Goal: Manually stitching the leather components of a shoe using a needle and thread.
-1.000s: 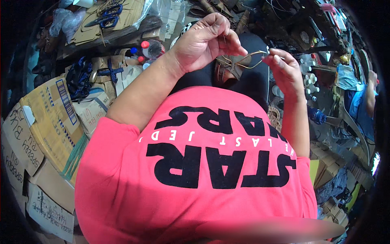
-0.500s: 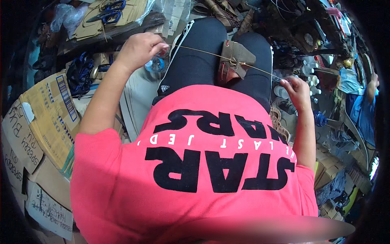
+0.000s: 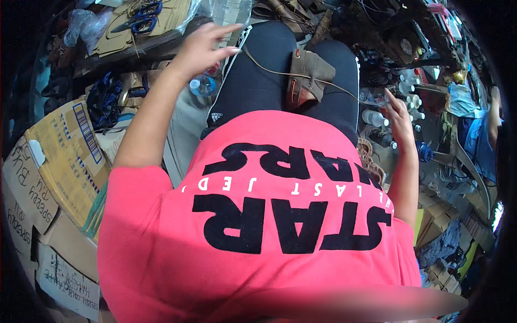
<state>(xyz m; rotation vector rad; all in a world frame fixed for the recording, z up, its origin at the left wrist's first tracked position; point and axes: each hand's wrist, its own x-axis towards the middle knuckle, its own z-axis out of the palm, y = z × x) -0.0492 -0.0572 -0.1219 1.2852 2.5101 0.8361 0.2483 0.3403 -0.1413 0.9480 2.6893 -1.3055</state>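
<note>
Between my knees sits a brown leather piece [image 3: 312, 68] with reddish edges, like part of a shoe upper. A thin tan lace [image 3: 267, 70] crosses it and hangs slack over both thighs. My left hand [image 3: 200, 49] is open beyond the lace's left end, thumb and fingers apart and holding nothing. Off my right thigh, my right hand [image 3: 399, 116] has its fingers stretched out, near the lace's other end, and no lace shows in it. The knot or crossing on the leather is too small to make out.
Dark blue-handled scissors [image 3: 142, 20] rest on tan cardboard pieces at the upper left. Flattened cardboard boxes [image 3: 64, 156] lie left of me. Several white-capped bottles [image 3: 410, 86] stand at the right. At the far right edge another person's arm [image 3: 494, 116] shows.
Both hands have let go of the lace, which was pulled taut between them. My left hand has moved up and right with its fingers spread; the lace has dropped slack onto my thighs.
</note>
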